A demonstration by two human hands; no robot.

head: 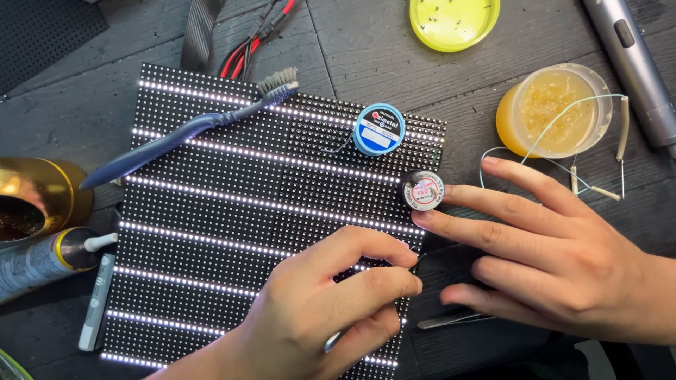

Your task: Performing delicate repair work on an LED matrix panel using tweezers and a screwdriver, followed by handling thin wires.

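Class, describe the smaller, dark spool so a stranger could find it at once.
Start at the big black LED panel with glowing white rows. On its right edge sits the small black round spool, nearest the right hand. Its neighbour, the blue solder reel, is larger and higher up.

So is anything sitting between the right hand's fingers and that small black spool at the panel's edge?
No. The right hand has its index fingertip right beside the small black spool on the LED panel; nothing visible lies between them.

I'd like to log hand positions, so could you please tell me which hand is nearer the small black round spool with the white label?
Right. The right hand has fingertips beside the small black spool; the left hand is below it.
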